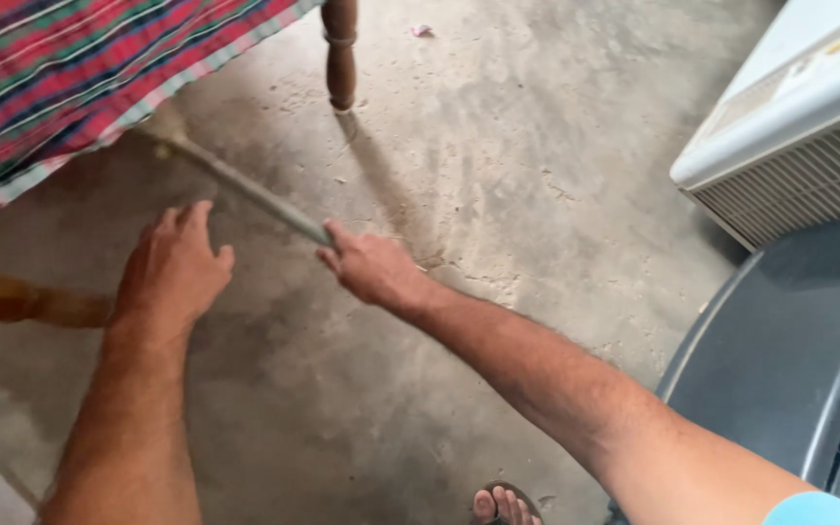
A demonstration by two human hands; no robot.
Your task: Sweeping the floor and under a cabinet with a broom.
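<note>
Your right hand [373, 267] is clamping its grip on a broom handle [255, 192] reaching under the bed [70, 68]. Your left hand [172, 267] is hovering beside it, fingers apart, over the concrete floor [498, 156].

Bare concrete floor [498, 175], pretty scuffed and cracked. On it: a turned wooden bed leg [340, 58] at the far side, a white appliance [789, 126] far right, one sandaled foot [504, 506] near.

Red, green and white striped cloth [70, 68], grey concrete floor [498, 146], dark brown turned leg [340, 58]
</note>
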